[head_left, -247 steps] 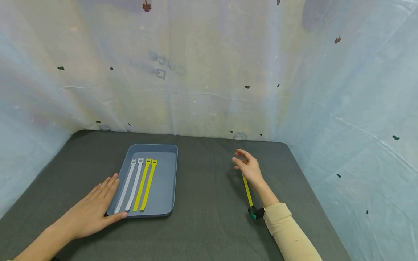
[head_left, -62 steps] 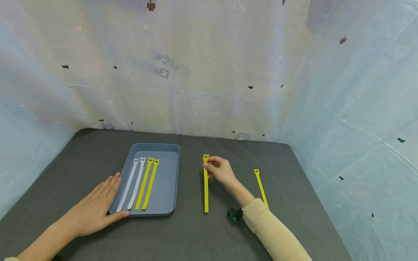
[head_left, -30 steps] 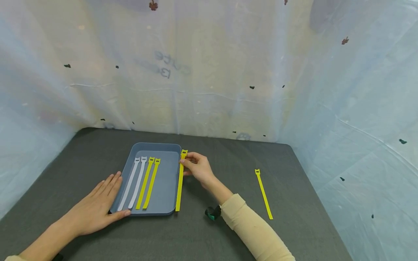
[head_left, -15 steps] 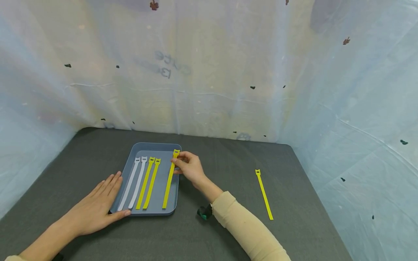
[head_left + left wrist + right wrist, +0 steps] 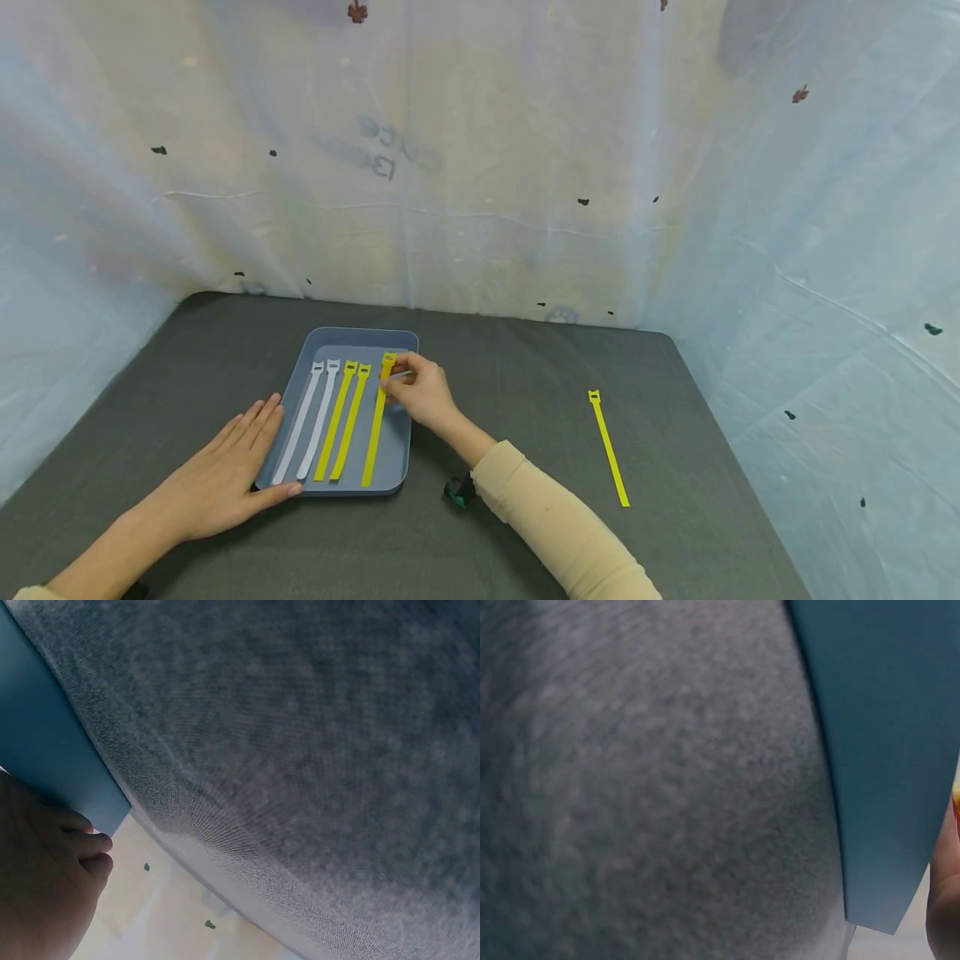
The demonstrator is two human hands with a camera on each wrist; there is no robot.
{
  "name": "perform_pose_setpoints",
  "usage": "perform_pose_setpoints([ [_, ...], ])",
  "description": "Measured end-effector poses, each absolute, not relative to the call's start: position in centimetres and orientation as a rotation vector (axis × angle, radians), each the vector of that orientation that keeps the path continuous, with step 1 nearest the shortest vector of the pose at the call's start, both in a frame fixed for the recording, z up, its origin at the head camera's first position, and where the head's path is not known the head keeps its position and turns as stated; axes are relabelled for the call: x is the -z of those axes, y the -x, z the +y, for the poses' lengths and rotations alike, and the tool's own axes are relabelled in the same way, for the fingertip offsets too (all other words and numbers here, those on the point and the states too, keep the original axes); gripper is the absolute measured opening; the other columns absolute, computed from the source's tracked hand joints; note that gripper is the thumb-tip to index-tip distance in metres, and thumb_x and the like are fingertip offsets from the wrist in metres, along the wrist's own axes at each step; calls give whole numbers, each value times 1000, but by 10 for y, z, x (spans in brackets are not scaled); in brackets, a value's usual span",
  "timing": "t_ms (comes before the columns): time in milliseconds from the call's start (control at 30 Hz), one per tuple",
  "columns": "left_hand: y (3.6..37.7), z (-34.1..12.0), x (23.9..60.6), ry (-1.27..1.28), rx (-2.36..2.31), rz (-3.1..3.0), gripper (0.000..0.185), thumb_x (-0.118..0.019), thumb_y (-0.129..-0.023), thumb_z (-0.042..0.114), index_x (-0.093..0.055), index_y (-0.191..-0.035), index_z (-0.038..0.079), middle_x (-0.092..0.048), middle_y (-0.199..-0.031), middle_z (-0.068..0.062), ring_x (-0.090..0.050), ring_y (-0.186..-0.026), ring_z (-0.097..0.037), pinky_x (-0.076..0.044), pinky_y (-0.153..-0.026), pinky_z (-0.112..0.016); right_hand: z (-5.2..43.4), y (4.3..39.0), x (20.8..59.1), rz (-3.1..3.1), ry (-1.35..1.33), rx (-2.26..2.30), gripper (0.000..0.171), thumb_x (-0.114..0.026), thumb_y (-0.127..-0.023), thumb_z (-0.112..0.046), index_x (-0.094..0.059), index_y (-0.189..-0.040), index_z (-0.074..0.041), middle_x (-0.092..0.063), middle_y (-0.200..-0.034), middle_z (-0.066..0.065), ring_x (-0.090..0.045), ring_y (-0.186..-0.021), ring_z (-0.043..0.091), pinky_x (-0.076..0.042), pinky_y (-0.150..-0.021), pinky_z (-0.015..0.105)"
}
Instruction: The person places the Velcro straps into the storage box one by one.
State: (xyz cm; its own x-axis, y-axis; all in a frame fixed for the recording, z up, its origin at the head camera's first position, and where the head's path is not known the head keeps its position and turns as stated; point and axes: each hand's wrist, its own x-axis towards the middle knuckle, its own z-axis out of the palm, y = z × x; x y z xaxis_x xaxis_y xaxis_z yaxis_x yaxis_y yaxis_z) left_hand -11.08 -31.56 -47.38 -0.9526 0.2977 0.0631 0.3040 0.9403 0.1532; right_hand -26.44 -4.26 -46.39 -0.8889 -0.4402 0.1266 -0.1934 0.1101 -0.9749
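Note:
A blue-grey tray [image 5: 396, 454] lies left of centre in the head view. Inside it, two white cable ties [image 5: 318, 421] and two yellow cable ties [image 5: 335, 422] lie side by side, heads to the back. Near the tray's right side, my right hand [image 5: 427, 396] pinches a third yellow cable tie [image 5: 374, 442] just below its head, over the tray floor. Whether its tail touches the floor I cannot tell. My left hand [image 5: 225, 475] rests with straight fingers along the tray's left edge. Both wrist views show mainly the tray's outer wall [image 5: 52, 742] and cloth.
Another yellow cable tie [image 5: 608, 447] lies slanted on the dark grey cloth-covered table [image 5: 517, 375], well to the right of the tray. A pale plastic sheet [image 5: 480, 167] hangs behind the table and along its sides. A dark wrist strap [image 5: 457, 492] shows by the right sleeve.
My right hand has carried the yellow cable tie leftward from the right of the table, over the tray's right rim and nearer the others. The left hand keeps its place.

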Motion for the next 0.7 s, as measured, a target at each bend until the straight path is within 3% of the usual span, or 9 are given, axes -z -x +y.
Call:
perform_pose_setpoints([
  [167, 111, -316, 475, 474, 245, -3042, 113, -55, -96, 72, -8, -164, -5, -11, -171, -26, -13, -158, -43, 23, -119, -23, -46, 264, 466, 2315, 740, 1728, 27, -71, -97, 0, -67, -123, 4, -70, -112, 11, -75, -83, 13, -64, -71, 33],
  [367, 110, -316, 474, 467, 250, -3053, 113, -55, -96, 72, -10, -164, -5, -11, -171, -26, -14, -158, -44, 22, -119, -24, -50, 265, 466, 2512, 887, 1526, 31, -74, -96, -3, -67, -126, -2, -69, -113, 10, -74, -90, 10, -58, -67, 18],
  [700, 110, -315, 473, 463, 254, -3066, 112, -55, -96, 72, -10, -164, -5, -11, -171, -26, -14, -157, -45, 21, -121, -27, -53, 274, 467, 2670, 1119, 1279, 34, -74, -98, -11, -66, -130, -3, -75, -107, 8, -73, -93, 10, -55, -76, 13],
])
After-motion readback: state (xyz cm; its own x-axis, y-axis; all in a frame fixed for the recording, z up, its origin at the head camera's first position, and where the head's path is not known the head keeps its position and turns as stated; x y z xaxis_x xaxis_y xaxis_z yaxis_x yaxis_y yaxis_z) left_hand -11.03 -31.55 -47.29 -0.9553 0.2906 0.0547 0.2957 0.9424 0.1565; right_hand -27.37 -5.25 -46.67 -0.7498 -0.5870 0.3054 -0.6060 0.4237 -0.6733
